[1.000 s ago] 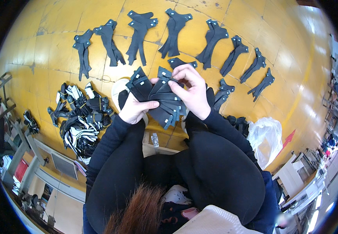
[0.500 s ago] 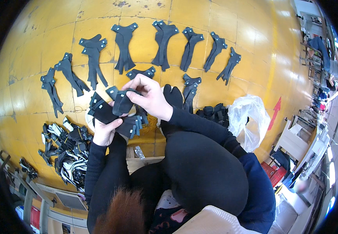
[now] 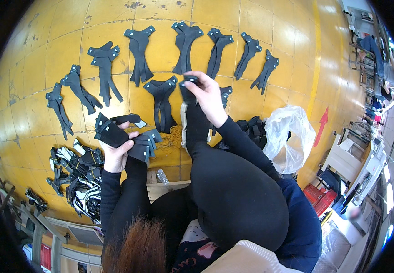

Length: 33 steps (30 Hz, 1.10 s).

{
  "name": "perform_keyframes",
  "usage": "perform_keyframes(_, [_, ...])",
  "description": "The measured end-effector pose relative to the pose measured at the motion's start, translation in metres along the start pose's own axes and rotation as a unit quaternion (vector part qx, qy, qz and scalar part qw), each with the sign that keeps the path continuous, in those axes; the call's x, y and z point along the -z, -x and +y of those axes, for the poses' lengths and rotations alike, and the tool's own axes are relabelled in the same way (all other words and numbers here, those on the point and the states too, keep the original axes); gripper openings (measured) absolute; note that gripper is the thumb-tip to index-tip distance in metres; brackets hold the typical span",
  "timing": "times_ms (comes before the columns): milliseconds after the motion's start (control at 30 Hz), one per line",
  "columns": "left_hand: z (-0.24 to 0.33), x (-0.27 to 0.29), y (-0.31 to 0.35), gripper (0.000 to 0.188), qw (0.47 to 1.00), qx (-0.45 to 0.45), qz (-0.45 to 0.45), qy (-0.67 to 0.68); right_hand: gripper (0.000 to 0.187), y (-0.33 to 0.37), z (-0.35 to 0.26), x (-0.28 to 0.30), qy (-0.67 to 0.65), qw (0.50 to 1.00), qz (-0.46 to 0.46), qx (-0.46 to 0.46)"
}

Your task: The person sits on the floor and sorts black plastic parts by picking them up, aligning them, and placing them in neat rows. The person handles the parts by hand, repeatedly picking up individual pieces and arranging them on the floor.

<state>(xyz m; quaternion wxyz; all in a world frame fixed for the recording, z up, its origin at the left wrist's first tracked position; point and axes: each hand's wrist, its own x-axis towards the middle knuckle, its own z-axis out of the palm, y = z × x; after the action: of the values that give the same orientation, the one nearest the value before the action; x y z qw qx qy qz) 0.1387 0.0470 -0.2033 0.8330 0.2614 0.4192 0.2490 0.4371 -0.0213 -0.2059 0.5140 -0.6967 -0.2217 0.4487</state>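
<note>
Left fingers hold a fan of black pieces — right fingers pinch separate dark cloth.

fabric pieces: black | floor: yellow | arrow: red | sleeves: black

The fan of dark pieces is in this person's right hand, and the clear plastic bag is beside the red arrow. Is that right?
Not quite: in the head view, the fan of dark pieces is in the left hand. The clear plastic bag is indeed beside the red arrow.
</note>
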Motion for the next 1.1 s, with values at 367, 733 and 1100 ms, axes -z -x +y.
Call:
perform_keyframes(367, [-0.022,0.031,0.019,0.057,0.996,0.012,0.077,0.033,0.032,0.046,0.082,0.021,0.511,0.847,-0.050,0.138])
perform_keyframes(733, [-0.050,0.044,0.012,0.054,0.997,0.048,0.052,-0.035,0.020,0.033,0.069,-0.004,0.386,0.908,-0.072,0.150])
perform_keyframes(1100, [-0.052,0.042,0.007,0.050,0.997,0.028,0.067,-0.004,0.015,0.034,0.084,-0.027,0.369,0.902,-0.102,0.198])
